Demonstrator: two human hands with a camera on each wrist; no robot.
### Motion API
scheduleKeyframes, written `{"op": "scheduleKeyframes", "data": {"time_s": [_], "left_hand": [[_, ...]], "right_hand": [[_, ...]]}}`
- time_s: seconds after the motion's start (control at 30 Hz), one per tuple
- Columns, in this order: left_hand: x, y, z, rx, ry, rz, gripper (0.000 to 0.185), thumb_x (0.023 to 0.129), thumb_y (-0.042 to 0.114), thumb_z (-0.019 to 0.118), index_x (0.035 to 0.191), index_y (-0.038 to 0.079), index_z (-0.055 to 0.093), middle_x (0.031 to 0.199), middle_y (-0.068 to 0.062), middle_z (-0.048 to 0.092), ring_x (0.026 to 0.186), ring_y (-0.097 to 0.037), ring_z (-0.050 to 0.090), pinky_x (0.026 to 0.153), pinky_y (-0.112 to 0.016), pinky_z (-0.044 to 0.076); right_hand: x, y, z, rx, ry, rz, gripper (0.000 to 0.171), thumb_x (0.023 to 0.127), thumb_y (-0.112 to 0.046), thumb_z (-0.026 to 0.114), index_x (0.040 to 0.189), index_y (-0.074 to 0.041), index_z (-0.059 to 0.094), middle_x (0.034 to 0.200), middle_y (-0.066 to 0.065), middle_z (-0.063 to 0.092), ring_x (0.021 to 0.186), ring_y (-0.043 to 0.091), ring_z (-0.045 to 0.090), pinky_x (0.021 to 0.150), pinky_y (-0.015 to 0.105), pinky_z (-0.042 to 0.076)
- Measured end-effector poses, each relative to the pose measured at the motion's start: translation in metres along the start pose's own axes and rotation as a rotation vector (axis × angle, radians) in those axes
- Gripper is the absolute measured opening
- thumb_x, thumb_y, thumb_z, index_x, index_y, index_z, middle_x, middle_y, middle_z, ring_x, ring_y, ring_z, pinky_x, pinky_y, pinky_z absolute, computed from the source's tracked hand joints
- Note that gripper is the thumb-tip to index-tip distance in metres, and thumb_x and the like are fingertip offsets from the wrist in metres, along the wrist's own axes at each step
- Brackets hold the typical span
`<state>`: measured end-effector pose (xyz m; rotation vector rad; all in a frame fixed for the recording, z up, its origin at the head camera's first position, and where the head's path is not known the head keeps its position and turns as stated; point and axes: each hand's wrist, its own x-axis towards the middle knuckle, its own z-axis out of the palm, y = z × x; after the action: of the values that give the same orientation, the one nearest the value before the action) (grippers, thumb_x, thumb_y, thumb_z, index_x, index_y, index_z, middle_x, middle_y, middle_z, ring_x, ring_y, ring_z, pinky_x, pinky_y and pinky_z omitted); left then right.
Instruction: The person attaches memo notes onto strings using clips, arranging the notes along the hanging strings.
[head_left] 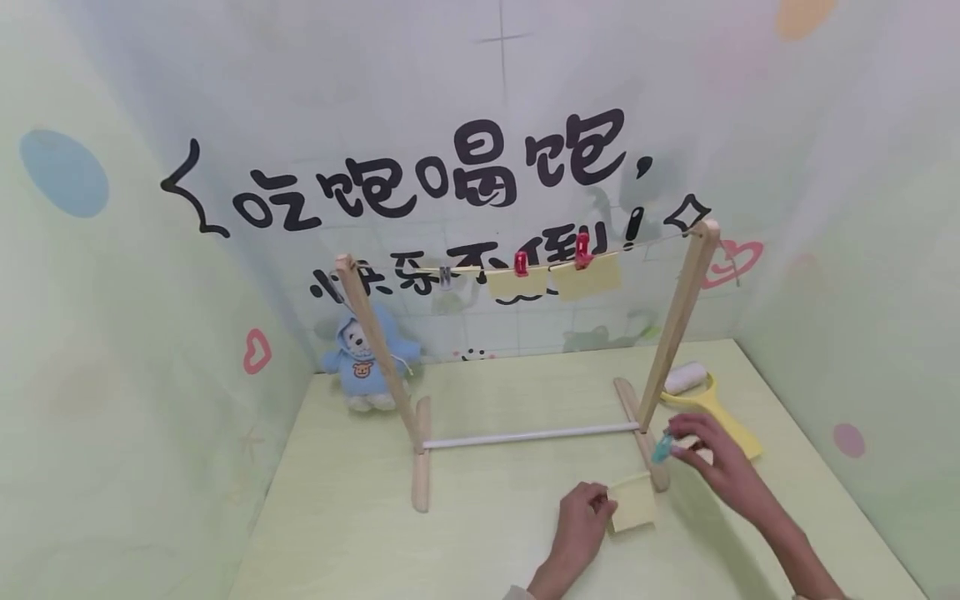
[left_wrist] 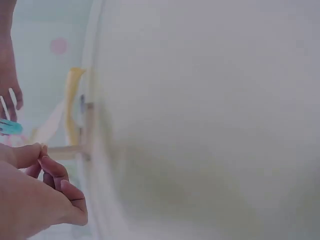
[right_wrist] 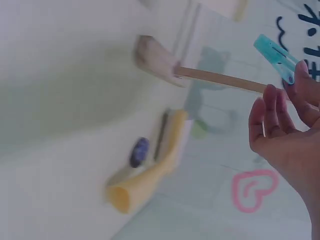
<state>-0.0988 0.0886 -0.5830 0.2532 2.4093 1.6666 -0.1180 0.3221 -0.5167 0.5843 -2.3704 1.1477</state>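
My left hand (head_left: 581,529) pinches the edge of a yellow paper note (head_left: 633,504), low over the front of the table. A teal clip (head_left: 663,447) is held between the thumb and fingers of my right hand (head_left: 720,467), up and to the right of the note. In the right wrist view the clip (right_wrist: 276,57) points away from the fingertips. Behind the hands stands a wooden rack with a left post (head_left: 378,350), a right post (head_left: 678,325) and a string between their tops. Two yellow notes (head_left: 587,277) hang there under red clips (head_left: 521,263). A grey clip (head_left: 446,277) sits further left on the string.
A white rod (head_left: 532,436) joins the rack's feet. At the back left sits a blue plush toy (head_left: 363,358). Right of the rack lies a yellow-handled roller (head_left: 723,417). A small dark blue oval thing (right_wrist: 139,152) lies beside it. Printed walls enclose the table (head_left: 337,542).
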Motion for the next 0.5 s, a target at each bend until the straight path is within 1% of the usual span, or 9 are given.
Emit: {"op": "scheduleKeyframes", "data": {"time_s": [0.07,0.1,0.17,0.23,0.3,0.4,0.47,0.5], "left_hand": [[0.007,0.011,-0.01,-0.035,0.056,0.036,0.008,0.092,0.016,0.072,0.098,0.01,0.073,0.083,0.006,0.066,0.074,0.01,0.05,0.065,-0.012,0.043],[0.01,0.018,-0.016,-0.056,0.084,0.051,0.008,0.092,0.016,0.073,0.097,0.01,0.073,0.084,0.004,0.068,0.075,0.01,0.052,0.066,-0.012,0.043],[0.018,0.032,-0.026,-0.102,0.142,0.087,0.008,0.091,0.017,0.074,0.094,0.009,0.074,0.085,-0.002,0.072,0.075,0.009,0.054,0.066,-0.013,0.043],[0.025,0.047,-0.037,-0.127,0.185,0.114,0.009,0.091,0.019,0.075,0.093,0.01,0.075,0.086,-0.004,0.073,0.075,0.008,0.054,0.066,-0.013,0.042],[0.031,0.062,-0.047,-0.154,0.207,0.123,0.011,0.091,0.021,0.074,0.095,0.011,0.076,0.088,-0.004,0.073,0.075,0.007,0.054,0.066,-0.013,0.042],[0.04,0.082,-0.06,-0.173,0.22,0.137,0.014,0.093,0.024,0.073,0.098,0.011,0.077,0.09,-0.002,0.072,0.076,0.006,0.053,0.069,-0.013,0.042],[0.045,0.095,-0.068,-0.191,0.225,0.155,0.017,0.093,0.024,0.073,0.1,0.01,0.077,0.091,-0.003,0.07,0.077,0.004,0.053,0.07,-0.014,0.043],[0.048,0.102,-0.072,-0.192,0.23,0.168,0.018,0.093,0.025,0.073,0.101,0.009,0.077,0.09,-0.003,0.068,0.077,0.003,0.052,0.07,-0.014,0.043]], "right_hand": [[0.021,-0.015,-0.012,-0.028,0.04,-0.078,0.036,0.074,0.021,0.071,0.105,0.005,0.067,0.119,0.004,0.057,0.107,-0.008,0.051,0.079,0.007,0.045],[0.031,-0.023,-0.019,-0.046,0.056,-0.107,0.035,0.074,0.021,0.072,0.104,0.005,0.068,0.121,0.007,0.057,0.111,-0.008,0.05,0.083,0.006,0.043],[0.05,-0.039,-0.032,-0.074,0.075,-0.152,0.031,0.076,0.016,0.074,0.104,0.004,0.069,0.121,0.014,0.056,0.115,-0.006,0.048,0.089,0.004,0.039],[0.065,-0.053,-0.044,-0.092,0.077,-0.181,0.029,0.078,0.011,0.077,0.105,0.003,0.069,0.12,0.02,0.055,0.123,-0.002,0.045,0.094,0.003,0.036],[0.076,-0.066,-0.054,-0.105,0.08,-0.208,0.03,0.077,0.009,0.078,0.106,0.003,0.07,0.121,0.023,0.054,0.125,-0.001,0.044,0.095,0.003,0.035],[0.085,-0.082,-0.065,-0.116,0.086,-0.228,0.036,0.074,0.012,0.079,0.107,0.002,0.07,0.123,0.022,0.054,0.129,0.0,0.042,0.097,0.003,0.035],[0.089,-0.09,-0.071,-0.118,0.102,-0.243,0.032,0.076,0.01,0.079,0.107,0.002,0.07,0.124,0.022,0.054,0.13,0.001,0.042,0.097,0.003,0.034],[0.092,-0.094,-0.073,-0.121,0.107,-0.245,0.026,0.082,0.003,0.078,0.107,0.003,0.07,0.123,0.022,0.054,0.131,0.002,0.042,0.099,0.004,0.034]]}}
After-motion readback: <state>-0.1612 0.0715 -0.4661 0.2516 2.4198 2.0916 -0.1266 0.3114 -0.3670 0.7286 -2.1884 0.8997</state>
